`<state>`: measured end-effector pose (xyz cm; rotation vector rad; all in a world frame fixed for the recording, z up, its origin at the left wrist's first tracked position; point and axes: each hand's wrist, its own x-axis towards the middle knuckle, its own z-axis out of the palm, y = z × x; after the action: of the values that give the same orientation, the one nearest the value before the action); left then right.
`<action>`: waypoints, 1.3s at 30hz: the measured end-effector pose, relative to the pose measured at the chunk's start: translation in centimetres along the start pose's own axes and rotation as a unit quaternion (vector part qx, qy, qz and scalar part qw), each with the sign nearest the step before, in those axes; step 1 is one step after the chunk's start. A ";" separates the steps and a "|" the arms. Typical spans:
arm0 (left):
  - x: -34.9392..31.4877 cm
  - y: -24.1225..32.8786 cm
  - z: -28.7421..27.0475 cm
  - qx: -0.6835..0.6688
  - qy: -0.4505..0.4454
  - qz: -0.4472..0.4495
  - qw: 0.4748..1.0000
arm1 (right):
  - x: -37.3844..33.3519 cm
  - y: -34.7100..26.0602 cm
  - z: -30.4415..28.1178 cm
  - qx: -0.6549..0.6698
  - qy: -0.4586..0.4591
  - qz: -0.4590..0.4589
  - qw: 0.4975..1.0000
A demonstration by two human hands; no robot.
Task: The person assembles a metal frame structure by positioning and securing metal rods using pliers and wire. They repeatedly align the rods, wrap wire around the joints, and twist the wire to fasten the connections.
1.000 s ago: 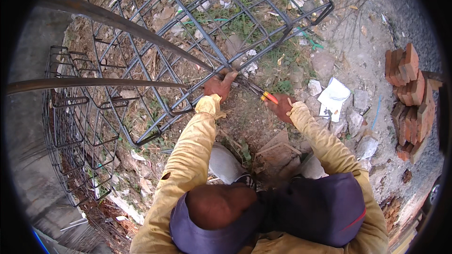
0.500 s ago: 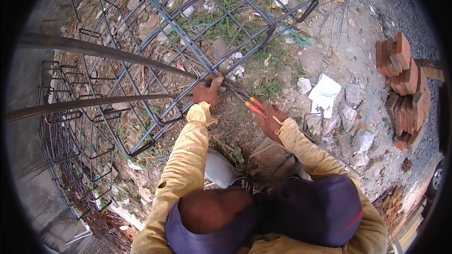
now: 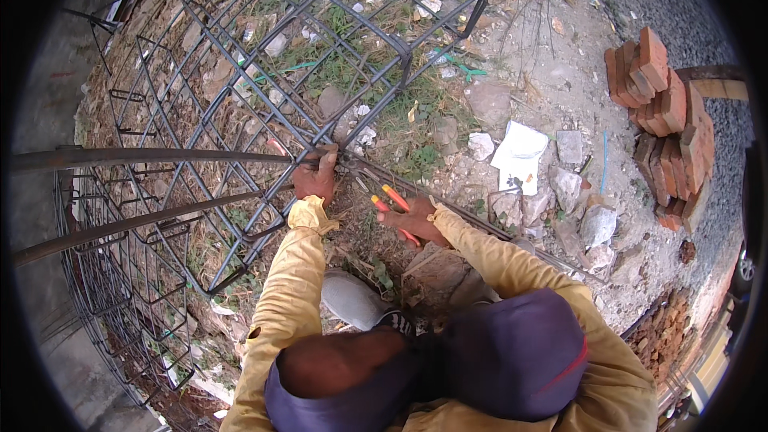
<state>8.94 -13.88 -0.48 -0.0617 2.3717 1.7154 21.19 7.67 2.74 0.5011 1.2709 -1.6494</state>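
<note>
- Over rough, rubble-strewn ground (image 3: 552,84), the left hand (image 3: 314,181) is gripping near one end of a steel cage (image 3: 406,56), its thumb standing up beside a crossing of bars. Fingers are closing around steel there; cannot tell which bar exactly.
- Right hand (image 3: 421,225) is clamping on pliers (image 3: 394,198) with red-and-yellow handles. Handles are spreading apart; the head is pointing up and leftward, toward the crossing. Cannot tell whether the tips are touching anything.
- Pliers are sitting just right of the left hand, well in front of the body. The two hands are working near each other, not touching.
- Two long dark bars (image 3: 160,157) are running in from the left and reaching the cage close to the left hand.
- Thin rods (image 3: 490,227) are slanting down and rightward from the crossing, passing along the right forearm.
- A second cage (image 3: 120,336) is lying farther left.
- White paper (image 3: 518,158) is lying right of the pliers, pale stones (image 3: 568,186) just beside it.
- Reddish bricks (image 3: 674,114) are standing stacked at far right.
- A grey trouser leg (image 3: 352,298) is showing below the hands.
</note>
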 end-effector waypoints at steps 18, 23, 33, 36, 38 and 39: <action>-0.5 0.0 0.0 0.035 0.026 -0.008 0.999 | 0.9 4.1 -0.8 -0.079 0.090 -0.135 0.984; -0.5 0.5 0.5 0.036 0.010 0.022 0.999 | 0.2 2.8 -1.2 -0.039 0.044 -0.043 0.997; -0.2 0.4 -0.3 0.103 0.015 0.021 0.994 | 0.1 -0.2 -0.3 0.086 -0.030 0.015 0.996; -0.2 0.3 0.3 0.086 0.037 0.040 0.995 | 0.4 1.1 -1.1 0.069 -0.008 -0.029 0.997; -0.1 0.0 0.4 0.081 0.032 0.016 0.996 | -0.1 1.8 -0.6 -0.132 0.138 -0.147 0.971; -0.2 0.1 0.6 0.077 0.046 0.029 0.996 | -0.4 2.1 -0.4 -0.232 0.206 -0.201 0.929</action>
<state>9.17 -13.33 -0.48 -0.0479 2.5901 1.5796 23.08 8.18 1.85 0.3118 2.1253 -1.5286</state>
